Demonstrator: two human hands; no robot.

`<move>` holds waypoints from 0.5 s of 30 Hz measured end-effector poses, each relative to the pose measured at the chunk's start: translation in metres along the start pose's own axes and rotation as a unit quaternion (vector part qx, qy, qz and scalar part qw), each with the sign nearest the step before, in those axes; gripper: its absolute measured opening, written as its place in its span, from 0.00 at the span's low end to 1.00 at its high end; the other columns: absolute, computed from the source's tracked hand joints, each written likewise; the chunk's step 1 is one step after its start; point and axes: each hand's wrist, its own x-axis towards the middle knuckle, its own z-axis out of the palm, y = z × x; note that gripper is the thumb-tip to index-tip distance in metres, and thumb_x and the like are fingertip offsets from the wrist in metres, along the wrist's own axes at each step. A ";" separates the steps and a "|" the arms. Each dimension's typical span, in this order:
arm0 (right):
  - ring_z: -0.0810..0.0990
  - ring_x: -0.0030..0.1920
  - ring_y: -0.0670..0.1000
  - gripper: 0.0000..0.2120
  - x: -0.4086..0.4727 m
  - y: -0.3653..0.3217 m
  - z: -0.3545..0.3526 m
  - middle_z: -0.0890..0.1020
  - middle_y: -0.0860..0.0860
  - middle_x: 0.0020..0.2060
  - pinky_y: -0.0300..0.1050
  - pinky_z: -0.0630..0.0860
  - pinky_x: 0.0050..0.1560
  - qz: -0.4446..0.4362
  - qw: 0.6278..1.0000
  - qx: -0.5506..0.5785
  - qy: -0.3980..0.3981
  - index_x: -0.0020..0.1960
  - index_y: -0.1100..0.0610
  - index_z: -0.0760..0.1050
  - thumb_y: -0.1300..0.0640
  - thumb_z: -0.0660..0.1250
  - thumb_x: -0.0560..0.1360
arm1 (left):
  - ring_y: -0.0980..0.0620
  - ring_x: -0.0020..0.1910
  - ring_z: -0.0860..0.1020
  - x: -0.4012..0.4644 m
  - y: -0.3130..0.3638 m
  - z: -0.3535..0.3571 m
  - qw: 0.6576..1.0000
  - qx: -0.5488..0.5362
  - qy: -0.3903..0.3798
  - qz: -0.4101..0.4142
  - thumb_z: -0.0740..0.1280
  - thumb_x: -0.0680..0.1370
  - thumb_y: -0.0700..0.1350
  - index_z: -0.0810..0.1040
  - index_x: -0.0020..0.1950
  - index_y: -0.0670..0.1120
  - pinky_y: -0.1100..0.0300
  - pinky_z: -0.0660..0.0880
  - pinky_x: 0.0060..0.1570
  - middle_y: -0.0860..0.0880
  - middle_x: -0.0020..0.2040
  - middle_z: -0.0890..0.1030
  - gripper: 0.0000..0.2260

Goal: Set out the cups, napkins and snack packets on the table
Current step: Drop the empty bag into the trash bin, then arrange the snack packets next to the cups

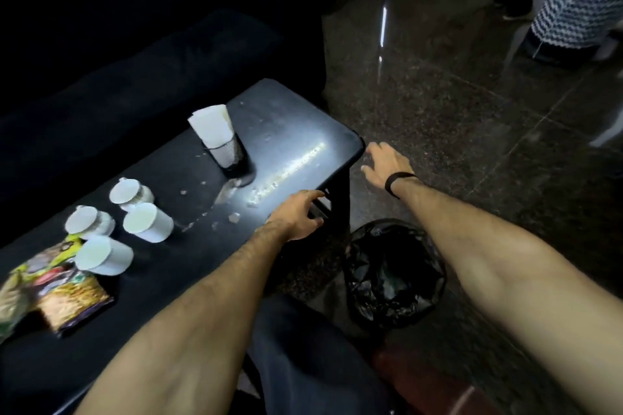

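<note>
Both arms reach toward the right end of the dark bench [296,131]. The left hand [296,214] rests at its near edge, fingers loosely curled over the rim; the right hand [387,163] hovers just past the corner, fingers spread, holding nothing. Four white cups [148,222] sit at the left (two look upside down), snack packets [50,290] beside them. Napkins [210,126] stand in a mesh holder [229,153] farther back. A black-lined bin [392,274] stands on the floor.

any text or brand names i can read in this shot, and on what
None can be read.
Snack packets: printed colours and pictures, lettering too blurred to read.
White cups: no print visible.
Napkins in the mesh holder: plain.
Wristband: no marking visible.
</note>
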 end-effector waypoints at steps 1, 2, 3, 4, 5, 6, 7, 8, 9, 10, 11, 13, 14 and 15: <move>0.74 0.63 0.62 0.23 0.003 -0.017 -0.008 0.73 0.59 0.63 0.55 0.73 0.59 -0.018 1.000 0.009 0.014 0.68 0.58 0.68 0.50 0.66 0.77 | 0.48 0.70 0.70 -0.007 -0.004 -0.010 1.000 0.000 0.022 -0.005 0.70 0.74 0.46 0.70 0.72 0.49 0.58 0.66 0.68 0.48 0.71 0.72 0.26; 0.74 0.63 0.62 0.24 0.004 -0.039 -0.014 0.73 0.59 0.63 0.54 0.73 0.60 -0.041 0.999 0.018 0.027 0.68 0.57 0.68 0.50 0.66 0.76 | 0.47 0.71 0.68 -0.018 -0.012 -0.023 0.999 0.002 0.040 -0.015 0.70 0.75 0.46 0.69 0.73 0.48 0.58 0.63 0.70 0.47 0.72 0.70 0.27; 0.74 0.64 0.61 0.24 0.003 -0.060 -0.018 0.73 0.58 0.63 0.54 0.73 0.61 -0.064 0.997 0.028 0.036 0.69 0.57 0.68 0.49 0.67 0.76 | 0.47 0.73 0.66 -0.030 -0.021 -0.033 0.998 0.005 0.056 -0.029 0.69 0.76 0.47 0.67 0.74 0.48 0.58 0.61 0.72 0.46 0.74 0.68 0.28; 0.73 0.64 0.61 0.25 0.002 -0.085 -0.020 0.73 0.58 0.63 0.54 0.73 0.62 -0.089 0.995 0.035 0.042 0.70 0.56 0.67 0.49 0.67 0.76 | 0.47 0.74 0.64 -0.043 -0.032 -0.044 0.996 0.003 0.074 -0.046 0.69 0.76 0.48 0.66 0.75 0.47 0.56 0.60 0.73 0.46 0.75 0.66 0.28; 0.72 0.65 0.60 0.26 0.000 -0.110 -0.021 0.72 0.58 0.64 0.55 0.72 0.63 -0.114 0.992 0.039 0.047 0.71 0.56 0.66 0.49 0.67 0.76 | 0.48 0.74 0.64 -0.057 -0.044 -0.054 0.994 -0.001 0.096 -0.062 0.68 0.76 0.48 0.65 0.75 0.47 0.55 0.60 0.73 0.46 0.76 0.65 0.28; 0.72 0.67 0.60 0.27 -0.002 -0.132 -0.022 0.71 0.57 0.66 0.55 0.72 0.64 -0.136 0.989 0.042 0.050 0.72 0.56 0.65 0.48 0.66 0.76 | 0.48 0.74 0.64 -0.068 -0.055 -0.062 0.990 -0.007 0.116 -0.075 0.68 0.76 0.48 0.65 0.75 0.47 0.53 0.61 0.73 0.47 0.76 0.65 0.28; 0.71 0.68 0.59 0.28 -0.006 -0.158 -0.021 0.71 0.57 0.67 0.55 0.71 0.65 -0.162 0.985 0.043 0.050 0.73 0.55 0.64 0.48 0.66 0.77 | 0.48 0.74 0.64 -0.083 -0.068 -0.070 0.986 -0.011 0.139 -0.089 0.68 0.76 0.48 0.66 0.75 0.47 0.53 0.61 0.72 0.47 0.75 0.66 0.28; 0.70 0.68 0.59 0.28 -0.010 -0.181 -0.019 0.70 0.56 0.68 0.55 0.71 0.66 -0.186 0.980 0.043 0.048 0.74 0.55 0.63 0.48 0.65 0.78 | 0.47 0.74 0.64 -0.098 -0.081 -0.077 0.982 -0.013 0.160 -0.102 0.68 0.76 0.48 0.66 0.75 0.47 0.53 0.62 0.72 0.47 0.74 0.67 0.28; 0.69 0.69 0.58 0.28 -0.015 -0.206 -0.015 0.70 0.56 0.69 0.55 0.71 0.66 -0.210 0.976 0.040 0.041 0.75 0.54 0.62 0.47 0.64 0.78 | 0.47 0.74 0.64 -0.114 -0.094 -0.083 0.977 -0.014 0.177 -0.118 0.68 0.76 0.48 0.66 0.75 0.47 0.53 0.61 0.73 0.47 0.74 0.67 0.28; 0.69 0.69 0.58 0.28 -0.020 -0.231 -0.012 0.69 0.55 0.70 0.55 0.71 0.66 -0.234 0.971 0.034 0.035 0.75 0.54 0.62 0.46 0.64 0.78 | 0.46 0.74 0.64 -0.132 -0.109 -0.090 0.971 -0.018 0.193 -0.138 0.68 0.76 0.49 0.66 0.75 0.47 0.53 0.61 0.73 0.46 0.75 0.66 0.28; 0.69 0.69 0.58 0.28 -0.024 -0.251 -0.009 0.69 0.55 0.70 0.55 0.71 0.66 -0.254 0.966 0.028 0.027 0.75 0.54 0.62 0.46 0.63 0.78 | 0.45 0.74 0.63 -0.146 -0.121 -0.094 0.967 -0.020 0.204 -0.155 0.68 0.76 0.49 0.65 0.75 0.47 0.53 0.61 0.73 0.45 0.75 0.65 0.29; 0.69 0.69 0.58 0.29 -0.036 -0.299 0.003 0.69 0.55 0.71 0.54 0.71 0.67 -0.296 0.955 0.016 0.010 0.75 0.54 0.62 0.45 0.63 0.78 | 0.43 0.73 0.65 -0.180 -0.150 -0.101 0.954 -0.020 0.229 -0.191 0.68 0.76 0.50 0.65 0.75 0.46 0.53 0.63 0.71 0.44 0.75 0.66 0.29; 0.69 0.70 0.58 0.29 -0.043 -0.322 0.009 0.69 0.55 0.71 0.54 0.70 0.67 -0.314 0.949 0.010 0.001 0.75 0.54 0.61 0.44 0.63 0.78 | 0.43 0.72 0.66 -0.196 -0.165 -0.103 0.948 -0.019 0.241 -0.209 0.68 0.75 0.50 0.65 0.75 0.46 0.52 0.63 0.71 0.44 0.74 0.66 0.29; 0.69 0.70 0.58 0.30 -0.049 -0.344 0.017 0.68 0.55 0.71 0.54 0.69 0.68 -0.330 0.944 0.007 -0.009 0.76 0.54 0.61 0.44 0.63 0.78 | 0.43 0.72 0.66 -0.211 -0.180 -0.105 0.940 -0.019 0.252 -0.228 0.69 0.75 0.51 0.65 0.75 0.46 0.52 0.63 0.71 0.44 0.74 0.66 0.30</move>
